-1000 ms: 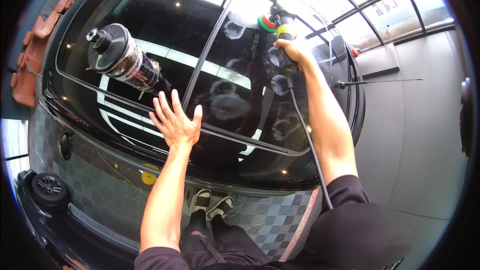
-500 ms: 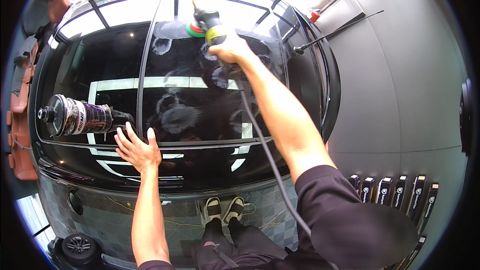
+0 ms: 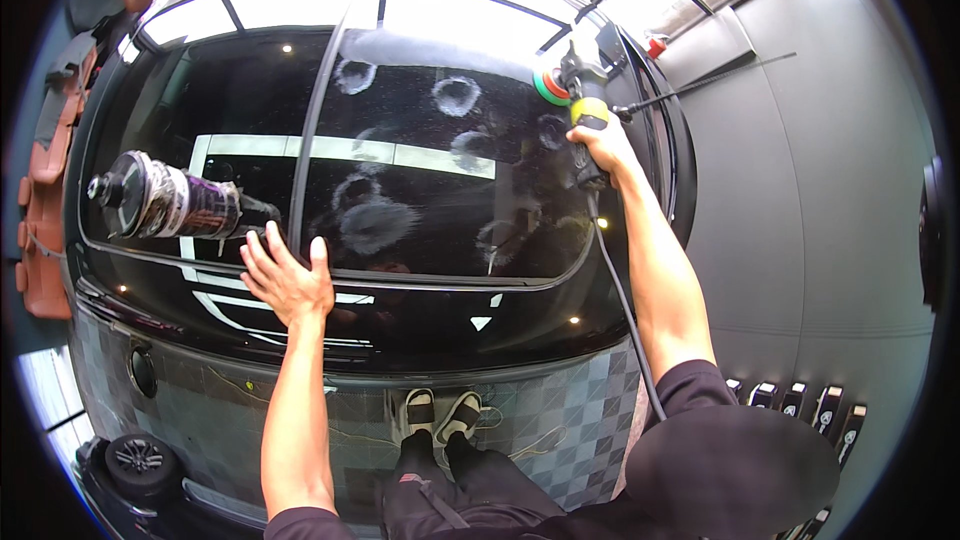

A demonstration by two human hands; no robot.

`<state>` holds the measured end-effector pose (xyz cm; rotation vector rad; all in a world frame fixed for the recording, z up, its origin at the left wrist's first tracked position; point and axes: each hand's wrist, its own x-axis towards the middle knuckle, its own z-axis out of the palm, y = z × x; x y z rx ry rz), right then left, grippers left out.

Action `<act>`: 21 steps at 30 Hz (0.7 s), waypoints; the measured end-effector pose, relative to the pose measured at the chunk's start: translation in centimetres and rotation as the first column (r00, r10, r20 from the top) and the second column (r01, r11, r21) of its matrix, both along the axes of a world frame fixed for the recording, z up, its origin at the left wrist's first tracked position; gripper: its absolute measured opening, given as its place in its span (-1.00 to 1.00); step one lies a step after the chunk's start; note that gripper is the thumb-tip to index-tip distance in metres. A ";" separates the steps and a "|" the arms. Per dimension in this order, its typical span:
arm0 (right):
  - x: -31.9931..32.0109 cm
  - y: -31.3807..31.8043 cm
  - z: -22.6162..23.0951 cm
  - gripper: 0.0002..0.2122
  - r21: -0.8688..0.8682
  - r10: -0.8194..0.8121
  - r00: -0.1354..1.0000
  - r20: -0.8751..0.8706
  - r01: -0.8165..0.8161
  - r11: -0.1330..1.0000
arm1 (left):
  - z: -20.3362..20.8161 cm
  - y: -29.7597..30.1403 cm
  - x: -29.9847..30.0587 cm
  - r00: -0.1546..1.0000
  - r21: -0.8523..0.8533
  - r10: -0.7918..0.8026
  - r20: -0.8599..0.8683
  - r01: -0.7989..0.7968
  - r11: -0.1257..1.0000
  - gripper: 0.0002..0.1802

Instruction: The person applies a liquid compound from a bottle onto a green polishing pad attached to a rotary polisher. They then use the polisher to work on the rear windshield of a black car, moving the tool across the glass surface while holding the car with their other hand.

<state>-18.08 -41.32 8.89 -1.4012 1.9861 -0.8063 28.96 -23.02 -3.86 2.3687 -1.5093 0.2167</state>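
My right hand (image 3: pixel 607 147) is closed around the grip of a corded polisher (image 3: pixel 588 112) with a yellow band. Its red and green pad (image 3: pixel 550 88) stands on edge at the right part of the glossy black car roof (image 3: pixel 430 255); firm contact cannot be made out. My left hand (image 3: pixel 288 282) lies flat with fingers spread on the near left side of the roof. By its fingertips rests a dark, clear-wrapped cylindrical thing (image 3: pixel 195 205) on its side. Whitish ring-shaped smears (image 3: pixel 455 96) mark the roof's middle panel.
A grey cord (image 3: pixel 622 290) runs from the polisher past my right arm. Reddish-brown seats (image 3: pixel 45 275) stand at far left, a wheel (image 3: pixel 142 462) at lower left. A thin black antenna-like rod (image 3: pixel 710 85) sticks out at right. Several narrow boxes (image 3: pixel 825 410) stand at lower right.
My right hand has carried the polisher rightward over the roof, uncovering more smears in the middle panel. My left hand keeps its place on the roof. The view has shifted slightly.
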 end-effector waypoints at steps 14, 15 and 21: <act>19.9 -5.2 1.6 -0.03 0.162 0.285 0.929 -0.234 -0.252 0.954 | 0.7 0.1 -0.1 0.991 0.010 -0.015 -0.130 0.017 1.000 -0.07; 20.8 -5.7 1.8 -0.03 0.175 0.309 0.923 -0.229 -0.273 0.946 | 0.7 0.1 -0.3 0.990 0.018 -0.019 -0.141 0.022 1.000 -0.07; 25.5 -6.8 3.7 -0.24 0.124 0.358 0.912 -0.200 -0.339 0.932 | 0.8 0.1 -0.2 0.990 -0.006 -0.031 -0.139 0.030 1.000 -0.06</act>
